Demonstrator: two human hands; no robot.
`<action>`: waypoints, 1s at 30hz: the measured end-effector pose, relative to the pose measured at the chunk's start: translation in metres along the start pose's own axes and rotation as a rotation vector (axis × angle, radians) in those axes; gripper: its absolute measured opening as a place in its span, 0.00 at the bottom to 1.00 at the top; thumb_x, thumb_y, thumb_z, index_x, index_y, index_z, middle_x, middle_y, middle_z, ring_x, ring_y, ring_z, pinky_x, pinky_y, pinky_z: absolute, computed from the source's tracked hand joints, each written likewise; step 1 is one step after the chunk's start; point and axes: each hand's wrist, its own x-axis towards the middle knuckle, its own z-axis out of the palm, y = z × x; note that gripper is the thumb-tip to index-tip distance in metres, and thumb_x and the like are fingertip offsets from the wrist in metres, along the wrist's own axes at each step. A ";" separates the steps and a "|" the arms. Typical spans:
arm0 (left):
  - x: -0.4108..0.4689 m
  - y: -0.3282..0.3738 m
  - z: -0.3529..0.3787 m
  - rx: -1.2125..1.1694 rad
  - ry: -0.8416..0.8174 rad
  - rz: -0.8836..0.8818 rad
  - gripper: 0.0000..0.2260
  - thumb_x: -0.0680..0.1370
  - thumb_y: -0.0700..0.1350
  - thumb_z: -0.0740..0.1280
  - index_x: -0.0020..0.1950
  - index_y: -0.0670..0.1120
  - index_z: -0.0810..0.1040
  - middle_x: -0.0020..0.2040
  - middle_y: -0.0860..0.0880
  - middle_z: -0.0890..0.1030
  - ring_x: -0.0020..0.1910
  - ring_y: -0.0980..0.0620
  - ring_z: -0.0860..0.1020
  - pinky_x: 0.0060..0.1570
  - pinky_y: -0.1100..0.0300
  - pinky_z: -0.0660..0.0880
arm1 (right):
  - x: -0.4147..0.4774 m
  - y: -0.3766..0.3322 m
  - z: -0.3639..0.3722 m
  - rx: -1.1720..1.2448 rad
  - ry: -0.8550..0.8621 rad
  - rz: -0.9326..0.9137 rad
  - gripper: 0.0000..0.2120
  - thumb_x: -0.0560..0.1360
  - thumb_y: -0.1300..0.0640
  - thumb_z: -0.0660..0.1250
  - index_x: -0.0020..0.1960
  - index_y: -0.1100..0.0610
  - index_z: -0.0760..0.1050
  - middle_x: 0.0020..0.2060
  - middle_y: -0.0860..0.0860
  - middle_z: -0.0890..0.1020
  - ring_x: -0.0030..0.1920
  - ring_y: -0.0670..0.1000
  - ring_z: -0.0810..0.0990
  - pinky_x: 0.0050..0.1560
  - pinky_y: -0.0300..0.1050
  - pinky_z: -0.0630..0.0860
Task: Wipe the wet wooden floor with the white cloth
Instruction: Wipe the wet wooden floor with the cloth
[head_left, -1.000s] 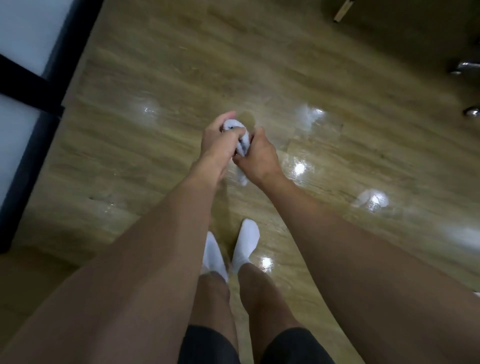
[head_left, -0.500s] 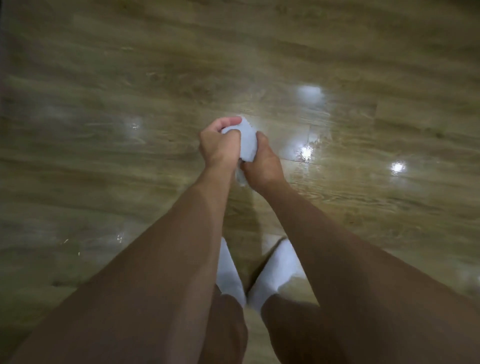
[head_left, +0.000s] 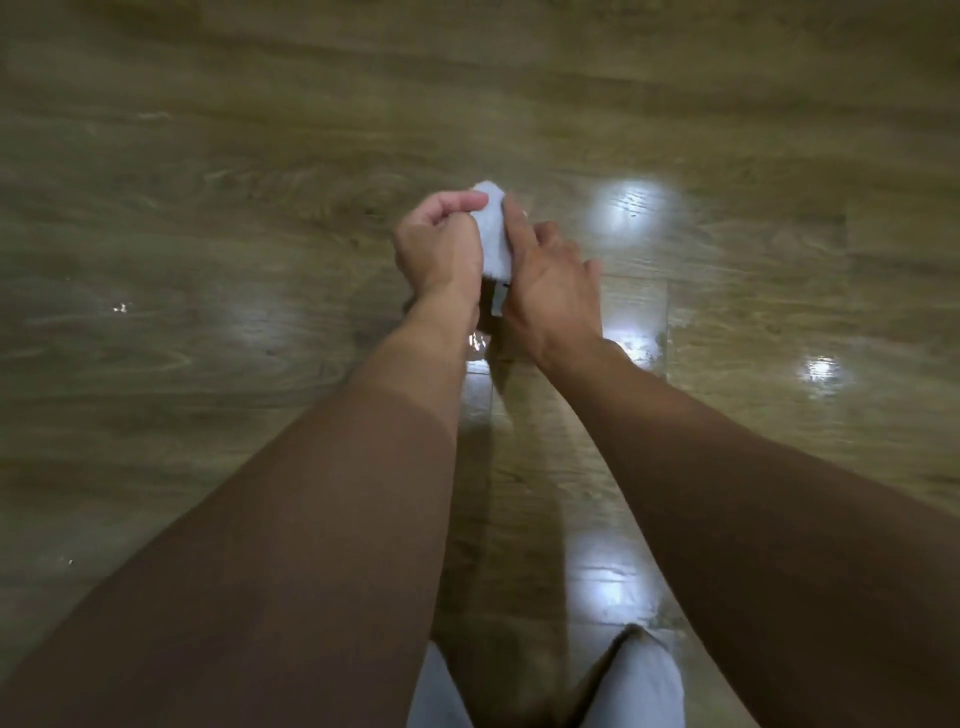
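Glossy wood-grain floor (head_left: 218, 270) with bright glare patches; white cloth (head_left: 493, 234) held over it, between both hands.
Left hand (head_left: 439, 244) curls its fingers round the cloth's upper end, and right hand (head_left: 550, 280) pinches its side, thumb laid along it. The cloth is soft, fuzzy and bunched narrow.

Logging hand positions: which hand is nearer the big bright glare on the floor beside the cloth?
Right. The right hand sits beside the glare; the left hand is farther, across the white cloth.
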 end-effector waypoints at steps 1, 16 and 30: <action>0.010 0.001 0.003 -0.029 0.030 0.012 0.17 0.64 0.31 0.57 0.29 0.48 0.82 0.38 0.51 0.84 0.41 0.50 0.82 0.41 0.59 0.81 | 0.011 -0.001 0.003 -0.030 0.031 -0.036 0.40 0.73 0.54 0.66 0.78 0.49 0.46 0.68 0.59 0.67 0.64 0.60 0.69 0.58 0.53 0.63; 0.118 -0.031 -0.093 0.969 0.062 0.425 0.15 0.74 0.41 0.61 0.60 0.48 0.75 0.59 0.46 0.79 0.60 0.43 0.74 0.60 0.50 0.70 | 0.075 -0.051 0.104 -0.201 -0.058 -0.414 0.29 0.82 0.42 0.45 0.78 0.49 0.39 0.78 0.56 0.43 0.77 0.60 0.39 0.73 0.65 0.37; 0.135 -0.089 -0.075 1.241 0.300 0.690 0.20 0.76 0.49 0.54 0.67 0.45 0.68 0.69 0.42 0.70 0.70 0.41 0.66 0.71 0.42 0.58 | 0.147 -0.064 0.103 -0.154 0.036 -0.238 0.34 0.79 0.35 0.46 0.79 0.50 0.43 0.79 0.54 0.46 0.77 0.60 0.40 0.72 0.68 0.37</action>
